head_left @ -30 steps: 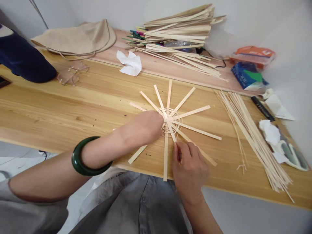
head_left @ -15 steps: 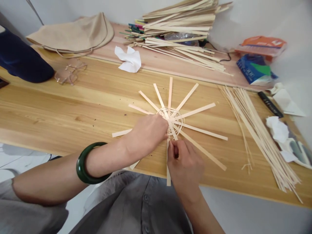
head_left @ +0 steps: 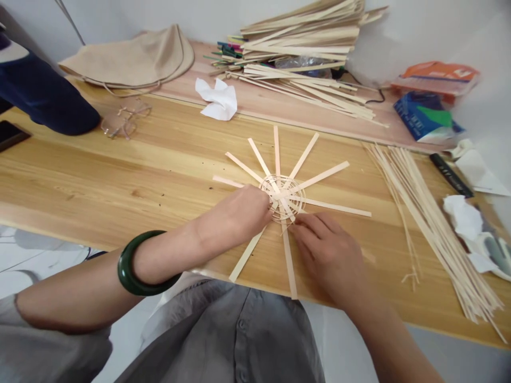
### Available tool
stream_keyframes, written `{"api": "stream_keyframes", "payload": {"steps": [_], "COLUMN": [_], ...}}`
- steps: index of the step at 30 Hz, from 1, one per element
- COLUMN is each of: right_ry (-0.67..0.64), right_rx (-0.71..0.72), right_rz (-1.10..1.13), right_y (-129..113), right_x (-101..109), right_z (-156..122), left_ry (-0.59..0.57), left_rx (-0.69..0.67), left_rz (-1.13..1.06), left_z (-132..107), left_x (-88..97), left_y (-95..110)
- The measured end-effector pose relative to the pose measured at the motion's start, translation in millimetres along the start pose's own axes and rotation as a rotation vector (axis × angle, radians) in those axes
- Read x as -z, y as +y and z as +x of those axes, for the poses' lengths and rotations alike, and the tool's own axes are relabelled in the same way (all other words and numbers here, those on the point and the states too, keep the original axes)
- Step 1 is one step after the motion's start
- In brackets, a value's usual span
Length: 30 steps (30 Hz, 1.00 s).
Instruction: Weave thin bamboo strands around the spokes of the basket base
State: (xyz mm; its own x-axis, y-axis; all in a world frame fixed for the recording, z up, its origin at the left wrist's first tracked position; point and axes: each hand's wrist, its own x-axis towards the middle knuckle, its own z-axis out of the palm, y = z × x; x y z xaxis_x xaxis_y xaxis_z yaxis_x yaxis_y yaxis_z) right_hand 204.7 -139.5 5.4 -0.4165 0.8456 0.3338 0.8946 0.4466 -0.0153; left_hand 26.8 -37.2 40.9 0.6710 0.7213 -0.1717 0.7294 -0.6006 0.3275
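Note:
A round woven base of pale wood or bamboo splints lies on the table, flat spokes radiating from rings of thin strip. My left hand, a green bangle on its wrist, is closed on the left side of the woven rings, fingertips mostly hidden. At the lower right rim, my right hand pinches the edge with thumb and fingers; whether it grips a spoke or the thin strip is hard to see. Below the rings, a flat spoke points toward my body between both hands. The right hand covers part of the lower right spokes.
Thin strips lie in a bundle on the right, near a black marker and scissors. Behind are piled flat splints, a crumpled tissue and a blue packet. Eyeglasses lie left.
The woven base has turned slightly counter-clockwise, its lower spoke swinging right. My right hand has moved right and up along the rim. My left hand keeps its hold.

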Motion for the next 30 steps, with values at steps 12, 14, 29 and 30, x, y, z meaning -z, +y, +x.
{"api": "stream_keyframes", "payload": {"steps": [12, 14, 29, 30], "right_ry": [-0.115, -0.141, -0.054, -0.057], "right_rx": [0.170, 0.186, 0.181, 0.184], "right_rz": [0.107, 0.123, 0.160, 0.164], "right_y": [25, 29, 47, 48], "right_x": [-3, -1, -18, -19], "right_z": [25, 28, 41, 42], "left_ry": [0.032, 0.062, 0.049, 0.015], "left_rx": [0.023, 0.007, -0.467, -0.494], "left_rz": [-0.755, -0.875, -0.023, -0.007], "left_z": [-13, -18, -17, -14], "left_x": [-22.8, -28.6, -0.2, 3.7], "left_y": [-32, -35, -51, -53]}}
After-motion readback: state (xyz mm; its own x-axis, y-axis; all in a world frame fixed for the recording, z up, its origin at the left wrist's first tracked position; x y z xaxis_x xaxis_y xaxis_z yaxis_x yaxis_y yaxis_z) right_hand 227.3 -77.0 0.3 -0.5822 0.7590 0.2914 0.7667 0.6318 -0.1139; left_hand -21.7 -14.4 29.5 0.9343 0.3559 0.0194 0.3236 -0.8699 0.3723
